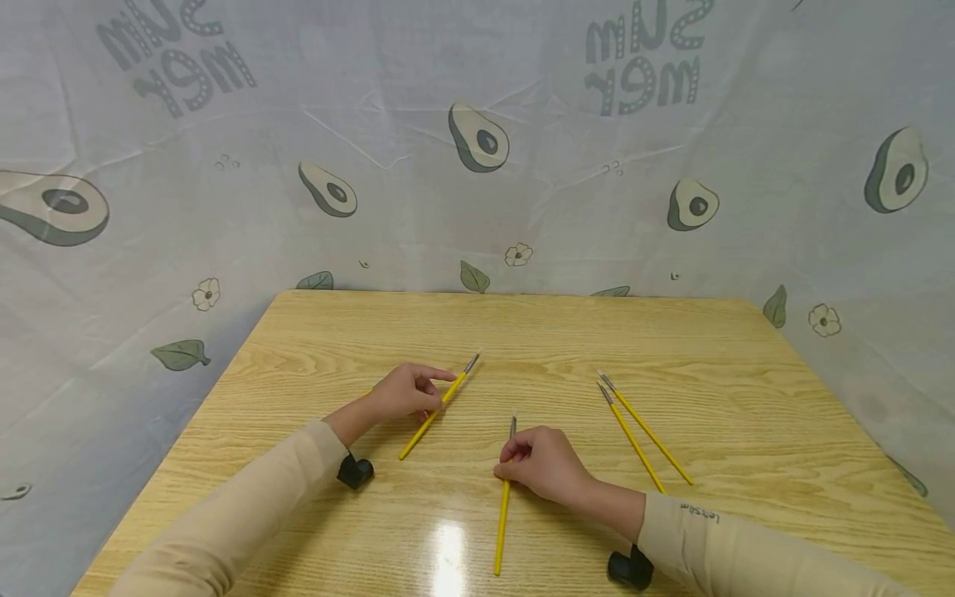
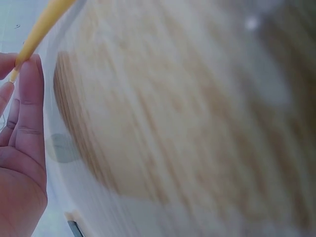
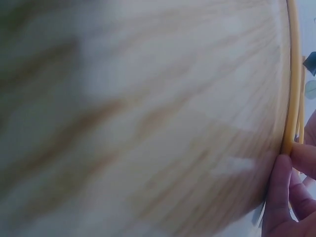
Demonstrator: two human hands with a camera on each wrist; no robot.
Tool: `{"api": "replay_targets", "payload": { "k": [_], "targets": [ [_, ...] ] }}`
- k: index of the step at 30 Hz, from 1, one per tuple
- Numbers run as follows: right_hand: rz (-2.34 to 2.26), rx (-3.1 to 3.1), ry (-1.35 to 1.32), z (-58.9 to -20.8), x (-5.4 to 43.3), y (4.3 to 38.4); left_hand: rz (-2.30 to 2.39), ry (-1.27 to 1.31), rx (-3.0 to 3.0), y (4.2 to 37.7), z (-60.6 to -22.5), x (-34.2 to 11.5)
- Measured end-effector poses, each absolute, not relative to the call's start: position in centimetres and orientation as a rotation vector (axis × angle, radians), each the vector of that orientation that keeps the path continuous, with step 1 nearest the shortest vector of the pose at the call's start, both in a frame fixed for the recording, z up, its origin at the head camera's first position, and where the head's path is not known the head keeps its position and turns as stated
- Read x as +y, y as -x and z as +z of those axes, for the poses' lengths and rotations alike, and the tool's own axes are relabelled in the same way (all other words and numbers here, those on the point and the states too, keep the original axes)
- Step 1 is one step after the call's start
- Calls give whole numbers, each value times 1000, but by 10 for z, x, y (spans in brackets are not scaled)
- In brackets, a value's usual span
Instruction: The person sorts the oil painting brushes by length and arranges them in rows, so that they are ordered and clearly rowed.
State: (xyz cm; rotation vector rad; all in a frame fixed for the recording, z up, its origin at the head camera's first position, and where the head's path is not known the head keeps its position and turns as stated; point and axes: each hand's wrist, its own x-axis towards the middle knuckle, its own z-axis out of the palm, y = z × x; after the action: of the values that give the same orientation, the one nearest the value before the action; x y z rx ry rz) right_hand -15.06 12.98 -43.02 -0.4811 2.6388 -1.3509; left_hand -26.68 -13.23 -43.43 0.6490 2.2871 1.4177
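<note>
My left hand [image 1: 406, 391] pinches a slim paintbrush [image 1: 419, 435] with a yellow handle and grey ferrule. It slants over the table, tip to the upper right; the left wrist view shows its handle [image 2: 42, 29] between thumb and fingers. Nearer the front, my right hand [image 1: 548, 466] holds a second yellow paintbrush [image 1: 501, 535] between thumb and fingertips, its bristle end pointing away from me. In the right wrist view that handle [image 3: 293, 74] runs up along the tabletop from the fingertips.
Two more yellow paintbrushes, one nearer [image 1: 634, 444] and one farther right [image 1: 656, 435], lie beside the right forearm. A short yellow piece [image 1: 367, 391] shows behind the left wrist, mostly hidden. The wooden table [image 1: 522, 332] meets a patterned curtain [image 1: 403, 240] at its back edge.
</note>
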Motion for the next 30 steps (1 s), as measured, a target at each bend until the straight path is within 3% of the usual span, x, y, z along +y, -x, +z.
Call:
{"api": "replay_targets", "payload": {
  "k": [14, 30],
  "targets": [
    [-1305, 2655, 507, -427, 130, 153, 1513, -581, 2215, 268, -438, -133],
    [-1510, 2425, 273, -425, 135, 157, 1670, -493, 2177, 267, -434, -139]
  ]
}}
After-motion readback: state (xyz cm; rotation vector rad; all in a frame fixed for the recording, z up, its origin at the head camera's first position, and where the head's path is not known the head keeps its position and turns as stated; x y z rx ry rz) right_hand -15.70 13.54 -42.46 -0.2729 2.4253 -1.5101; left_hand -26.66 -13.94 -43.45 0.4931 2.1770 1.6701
